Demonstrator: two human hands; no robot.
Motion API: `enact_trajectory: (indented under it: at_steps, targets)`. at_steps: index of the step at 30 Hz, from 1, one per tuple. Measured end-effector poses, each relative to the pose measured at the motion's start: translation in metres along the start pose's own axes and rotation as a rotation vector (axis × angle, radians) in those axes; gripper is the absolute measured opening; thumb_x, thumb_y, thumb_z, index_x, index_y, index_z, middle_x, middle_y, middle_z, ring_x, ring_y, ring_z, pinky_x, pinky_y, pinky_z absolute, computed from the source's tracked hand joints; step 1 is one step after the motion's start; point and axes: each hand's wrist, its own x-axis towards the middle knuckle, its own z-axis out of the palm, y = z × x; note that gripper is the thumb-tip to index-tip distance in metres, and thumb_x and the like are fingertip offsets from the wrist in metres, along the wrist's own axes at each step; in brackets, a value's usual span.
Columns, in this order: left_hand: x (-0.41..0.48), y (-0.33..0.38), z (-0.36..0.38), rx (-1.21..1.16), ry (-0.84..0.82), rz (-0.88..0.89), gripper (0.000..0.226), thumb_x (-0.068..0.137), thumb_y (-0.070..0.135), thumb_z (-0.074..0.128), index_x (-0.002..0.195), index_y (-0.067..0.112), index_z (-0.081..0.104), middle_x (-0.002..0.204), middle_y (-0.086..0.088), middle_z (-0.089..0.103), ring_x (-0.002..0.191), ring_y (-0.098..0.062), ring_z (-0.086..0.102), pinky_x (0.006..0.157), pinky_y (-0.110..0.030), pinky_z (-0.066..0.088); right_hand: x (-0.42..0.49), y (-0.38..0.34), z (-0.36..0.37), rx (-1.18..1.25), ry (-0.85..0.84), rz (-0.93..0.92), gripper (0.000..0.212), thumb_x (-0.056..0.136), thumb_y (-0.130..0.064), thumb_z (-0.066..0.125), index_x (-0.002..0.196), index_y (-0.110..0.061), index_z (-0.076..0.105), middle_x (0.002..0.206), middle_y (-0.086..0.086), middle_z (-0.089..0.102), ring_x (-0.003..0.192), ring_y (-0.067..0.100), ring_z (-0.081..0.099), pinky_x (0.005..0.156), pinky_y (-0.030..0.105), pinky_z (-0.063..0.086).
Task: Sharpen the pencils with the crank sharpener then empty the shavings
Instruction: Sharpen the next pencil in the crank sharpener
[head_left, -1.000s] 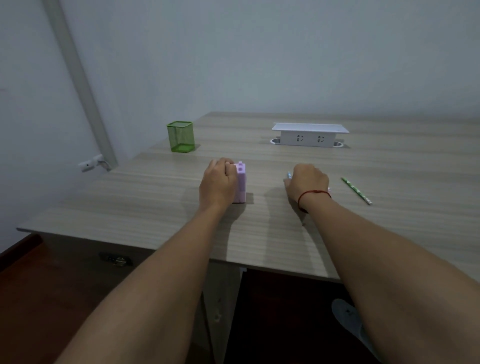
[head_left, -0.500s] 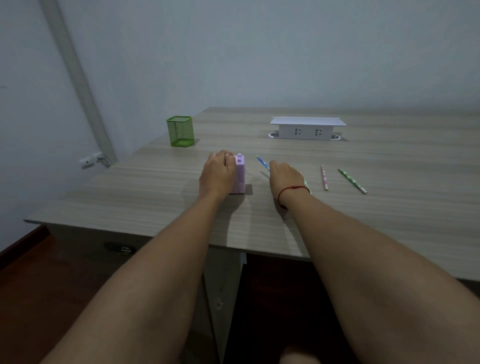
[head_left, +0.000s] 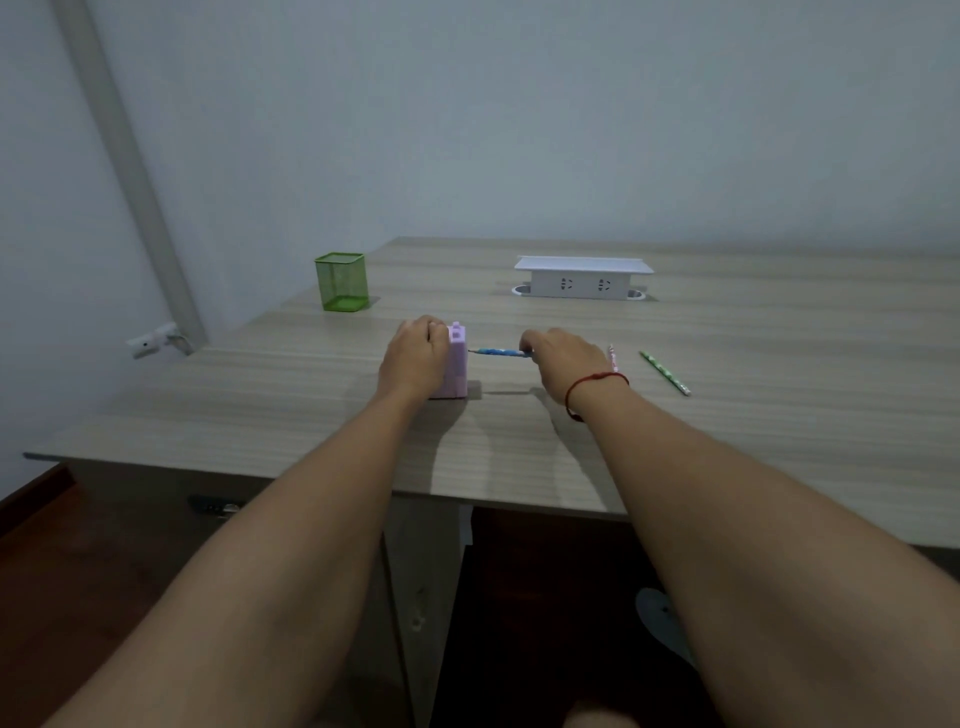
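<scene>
A small pink crank sharpener (head_left: 455, 364) stands upright on the wooden table (head_left: 727, 426). My left hand (head_left: 415, 356) grips it from its left side and hides most of its body. My right hand (head_left: 563, 358) pinches a blue patterned pencil (head_left: 498, 352) and holds it level, its tip touching the sharpener's right face. A pink pencil (head_left: 613, 356) lies just right of my right hand, partly behind the wrist. Farther right, a green pencil (head_left: 665, 372) lies on the table.
A green mesh pen cup (head_left: 341, 281) stands at the table's back left. A white socket box (head_left: 583, 277) sits at the back centre. The table's front edge is close below my forearms, with dark floor and a sandal (head_left: 662, 623) beneath.
My right hand has lifted the blue pencil off the table and swung it left, level, until its tip meets the sharpener. My left hand has stayed on the sharpener.
</scene>
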Motion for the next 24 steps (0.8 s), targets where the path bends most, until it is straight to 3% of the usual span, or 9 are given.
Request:
enact_trajectory:
  at_steps: [16, 20, 24]
  targets:
    - [0.000, 0.002, 0.002, 0.014, 0.002, -0.018, 0.034, 0.096, 0.025, 0.033, 0.103, 0.012, 0.064, 0.113, -0.015, 0.060, 0.101, -0.029, 0.055, 0.080, -0.032, 0.040, 0.007, -0.018, -0.001, -0.018, 0.025, -0.025, 0.038, 0.095, 0.001, 0.039, 0.126, -0.015, 0.056, 0.122, 0.013, 0.057, 0.109, 0.032, 0.056, 0.087, 0.038, 0.047]
    - [-0.009, 0.006, 0.001, 0.014, 0.041, 0.012, 0.044, 0.087, 0.031, 0.028, 0.101, 0.010, 0.064, 0.111, -0.017, 0.061, 0.104, -0.032, 0.054, 0.086, -0.036, 0.042, 0.011, -0.027, 0.000, -0.090, 0.078, -0.026, 0.040, 0.096, 0.003, 0.036, 0.127, -0.014, 0.057, 0.121, 0.014, 0.058, 0.111, 0.033, 0.057, 0.091, 0.041, 0.047]
    - [-0.009, 0.010, 0.001, 0.139, 0.075, 0.017, 0.032, 0.096, 0.022, 0.035, 0.106, 0.010, 0.063, 0.113, -0.018, 0.061, 0.105, -0.033, 0.055, 0.091, -0.039, 0.043, 0.014, -0.036, 0.003, -0.121, 0.063, -0.051, 0.041, 0.097, 0.001, 0.036, 0.129, -0.014, 0.057, 0.125, 0.015, 0.058, 0.116, 0.035, 0.056, 0.092, 0.040, 0.046]
